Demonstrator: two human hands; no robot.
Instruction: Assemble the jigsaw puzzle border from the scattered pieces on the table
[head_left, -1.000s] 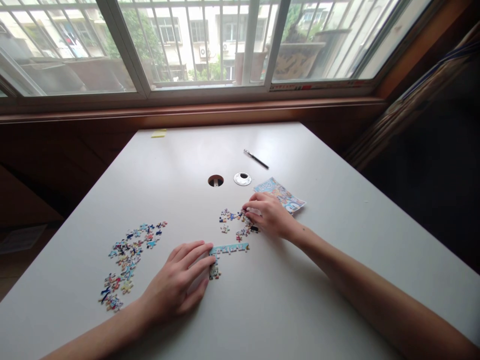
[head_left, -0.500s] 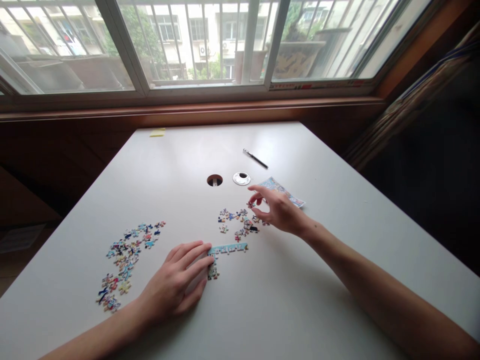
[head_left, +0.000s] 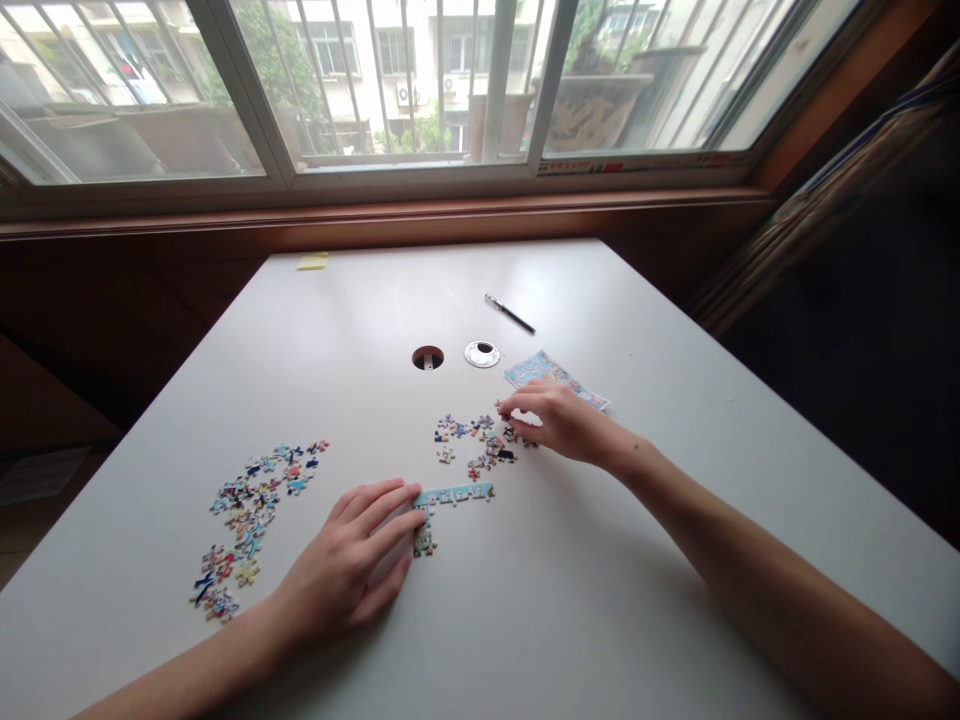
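My left hand (head_left: 352, 560) lies flat on the white table (head_left: 525, 620), fingers spread, its fingertips touching the left end of a joined light-blue strip of puzzle pieces (head_left: 456, 494). My right hand (head_left: 559, 418) rests on the far right edge of a small cluster of loose puzzle pieces (head_left: 476, 445), with thumb and forefinger pinched on a piece. Behind that hand lies a printed puzzle picture card (head_left: 551, 375).
A larger scatter of loose puzzle pieces (head_left: 251, 520) lies at the left of the table. A round cable hole (head_left: 427, 357), its silver cap (head_left: 481, 353), a black pen (head_left: 510, 314) and a yellow note (head_left: 312, 262) lie farther back. A window runs behind.
My right hand lifted from the small cluster, then came back down onto its right edge with the fingers pinched. My left hand stayed put on the strip.
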